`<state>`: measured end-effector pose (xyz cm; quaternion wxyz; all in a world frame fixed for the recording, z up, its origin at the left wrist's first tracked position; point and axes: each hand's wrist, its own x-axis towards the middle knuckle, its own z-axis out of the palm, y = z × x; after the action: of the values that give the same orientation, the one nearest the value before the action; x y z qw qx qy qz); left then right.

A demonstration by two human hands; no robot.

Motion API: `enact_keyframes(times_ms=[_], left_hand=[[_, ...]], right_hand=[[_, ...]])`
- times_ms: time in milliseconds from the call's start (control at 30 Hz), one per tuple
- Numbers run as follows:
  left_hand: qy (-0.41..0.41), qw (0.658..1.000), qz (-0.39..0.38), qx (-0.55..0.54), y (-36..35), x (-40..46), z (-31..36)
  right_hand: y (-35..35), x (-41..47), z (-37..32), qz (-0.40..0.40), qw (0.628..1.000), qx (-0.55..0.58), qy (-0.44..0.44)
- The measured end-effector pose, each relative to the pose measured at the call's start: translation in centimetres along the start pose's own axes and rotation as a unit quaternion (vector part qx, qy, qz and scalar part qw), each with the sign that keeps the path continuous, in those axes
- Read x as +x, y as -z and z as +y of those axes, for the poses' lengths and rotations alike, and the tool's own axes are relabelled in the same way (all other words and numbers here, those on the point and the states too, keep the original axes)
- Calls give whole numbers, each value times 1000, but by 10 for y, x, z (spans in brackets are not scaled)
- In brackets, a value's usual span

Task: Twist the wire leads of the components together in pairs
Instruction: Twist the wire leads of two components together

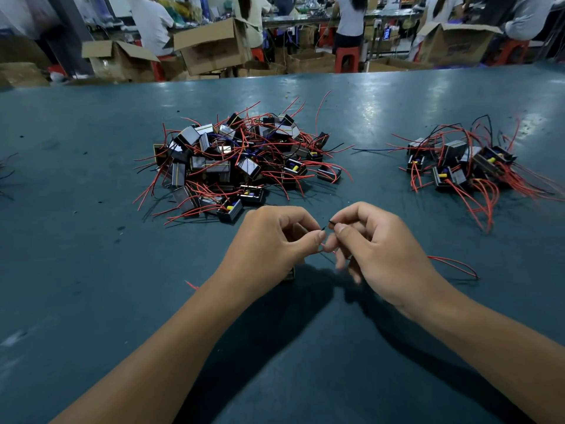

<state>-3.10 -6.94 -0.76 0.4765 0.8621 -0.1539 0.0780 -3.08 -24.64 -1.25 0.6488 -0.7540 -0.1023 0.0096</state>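
Wire leads (326, 228): thin dark ends with a little red showing below, held above the middle of the table's near half, between our two hands; we judge them brought tip to tip so they can be twisted as a pair.
Left hand (275, 240): fingers curled, thumb and forefinger pinching one lead end; a small dark component (290, 273) shows just under its heel, probably the one being worked.
Right hand (379, 246): thumb and forefinger pinching the other lead end, remaining fingers loosely curled below.
Loose red wire (455, 264): one loop trailing from behind our right hand toward the right edge.
Large pile (241, 160): dark box-shaped components with red leads, too tangled for us to count, at the table's centre; likely the untwisted stock, within the left hand's reach.
Small pile (461, 166): fewer components, perhaps a dozen, near the right edge; leads look bunched, so we take it as finished work.
Table (91, 270): one teal surface.
Background: cardboard boxes (211, 44), red stools and several seated people beyond the far edge.
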Motion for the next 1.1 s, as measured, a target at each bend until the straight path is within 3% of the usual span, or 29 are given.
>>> enact_keyframes(times_ms=[567,633,700,800,933,1100], left_hand=[[-28,1000,12,7,1,-2,4],[-93,993,38,64,11,0,4],[-191,969,41,153,17,4,4],[-273,935,32,224,19,6,2],[-331,901,50,274,21,9,-2],[-350,893,39,281,27,12,-3]], right_hand=[[-1,3,6,26,998,-18,50],[0,3,6,15,998,-26,50],[3,4,3,-17,998,-31,54],[6,3,0,-81,995,-26,60],[9,3,-3,-118,991,-25,61],[15,5,-6,-156,987,-12,44]])
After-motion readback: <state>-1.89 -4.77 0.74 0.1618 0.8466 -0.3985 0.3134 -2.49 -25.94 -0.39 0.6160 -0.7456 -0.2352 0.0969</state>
